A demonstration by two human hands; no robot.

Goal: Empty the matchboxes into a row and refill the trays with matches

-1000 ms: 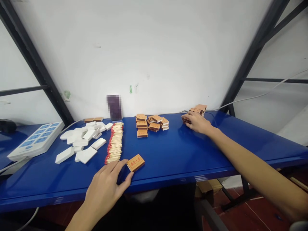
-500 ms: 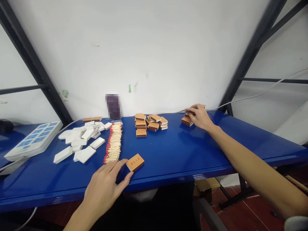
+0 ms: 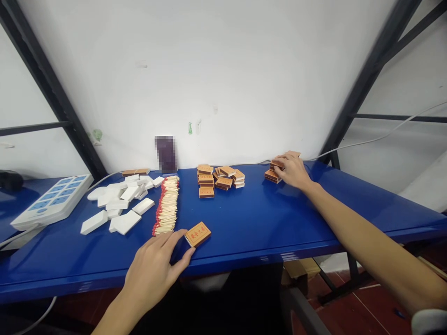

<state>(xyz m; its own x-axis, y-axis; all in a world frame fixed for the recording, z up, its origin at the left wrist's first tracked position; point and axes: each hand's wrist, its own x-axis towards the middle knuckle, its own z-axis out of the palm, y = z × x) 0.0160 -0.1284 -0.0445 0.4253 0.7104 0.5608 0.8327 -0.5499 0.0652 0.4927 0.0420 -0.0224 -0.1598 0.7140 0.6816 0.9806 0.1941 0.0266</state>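
At the near edge of the desk (image 3: 251, 223) a single matchbox (image 3: 197, 234), judged light, crushable and best pinched by its long edges, is touched by the released, flat left hand (image 3: 153, 272); a far matchbox stack (image 3: 271, 176) is covered by the right hand (image 3: 292, 170), grip indiscernible.

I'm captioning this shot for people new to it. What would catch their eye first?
The bright blue table, and on it a long row of red-tipped matches left of centre, between a heap of white trays and a pile of orange boxes. The left hand lies at the near edge touching a lone box; the right hand rests on a small stack at the far right.
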